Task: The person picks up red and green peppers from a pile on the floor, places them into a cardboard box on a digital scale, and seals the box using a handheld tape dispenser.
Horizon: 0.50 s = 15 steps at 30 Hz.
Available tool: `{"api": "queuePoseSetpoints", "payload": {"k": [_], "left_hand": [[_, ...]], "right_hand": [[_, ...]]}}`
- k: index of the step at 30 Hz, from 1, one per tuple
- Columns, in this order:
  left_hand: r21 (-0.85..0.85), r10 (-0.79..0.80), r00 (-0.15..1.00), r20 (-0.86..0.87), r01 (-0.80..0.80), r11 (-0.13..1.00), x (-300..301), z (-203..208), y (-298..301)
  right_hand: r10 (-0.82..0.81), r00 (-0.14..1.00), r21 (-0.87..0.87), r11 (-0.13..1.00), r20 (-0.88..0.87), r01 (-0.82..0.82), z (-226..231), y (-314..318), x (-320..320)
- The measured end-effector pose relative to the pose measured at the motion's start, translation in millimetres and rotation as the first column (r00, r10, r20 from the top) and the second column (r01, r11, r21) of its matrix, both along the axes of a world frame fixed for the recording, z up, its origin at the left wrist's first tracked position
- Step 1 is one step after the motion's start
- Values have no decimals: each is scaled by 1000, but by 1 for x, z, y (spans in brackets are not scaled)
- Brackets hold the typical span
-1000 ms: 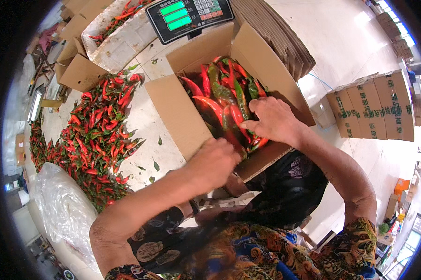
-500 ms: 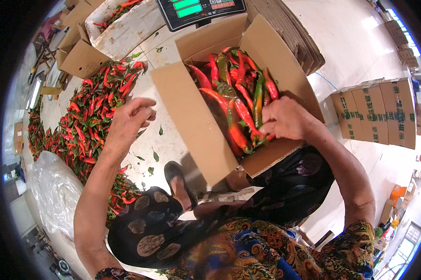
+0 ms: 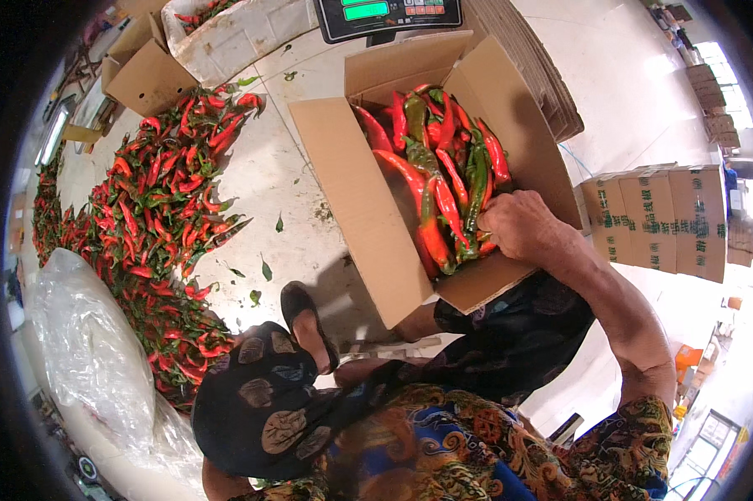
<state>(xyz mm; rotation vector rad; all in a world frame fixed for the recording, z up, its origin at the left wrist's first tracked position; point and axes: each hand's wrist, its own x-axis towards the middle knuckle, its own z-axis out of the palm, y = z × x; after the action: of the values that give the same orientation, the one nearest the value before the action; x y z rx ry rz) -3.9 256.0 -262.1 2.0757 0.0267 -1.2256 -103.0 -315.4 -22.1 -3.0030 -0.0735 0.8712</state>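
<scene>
An uncovered cardboard box (image 3: 361,209) stands before me, filled with long red and green chili peppers (image 3: 447,192). My right hand (image 3: 518,225) reaches in over the box's right side. Its fingers are curled closed on a chili pepper at the near right of the pile, and the fingertips are partly hidden. Of my left arm, only a bit (image 3: 222,484) shows at the lower edge; my left hand is out of sight. A large heap of red chili peppers (image 3: 167,192) with green leaves lies on the floor to the left.
Beyond the box is a scale (image 3: 386,18) with a lit green display. Flattened cardboard (image 3: 535,75) leans behind, and closed cartons (image 3: 656,221) stand at right. Clear plastic sheeting (image 3: 92,342) lies left, near an empty-looking carton (image 3: 147,75) and a white foam box (image 3: 243,37).
My left hand was raised between the heap and the box; it has dropped out of view. My right hand stays at the box's right side, fingers now curled tighter. The view has shifted slightly.
</scene>
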Motion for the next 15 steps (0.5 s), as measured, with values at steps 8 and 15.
{"api": "queuePoseSetpoints", "payload": {"k": [8,15], "left_hand": [[81,264,957,-119,-255,963,-26,4,-1],[79,243,964,-109,-235,969,-22,0,-10]], "right_hand": [[-81,996,200,977,25,74,40,-14,5],[-87,980,450,893,176,-1,47,-32,-11]]}}
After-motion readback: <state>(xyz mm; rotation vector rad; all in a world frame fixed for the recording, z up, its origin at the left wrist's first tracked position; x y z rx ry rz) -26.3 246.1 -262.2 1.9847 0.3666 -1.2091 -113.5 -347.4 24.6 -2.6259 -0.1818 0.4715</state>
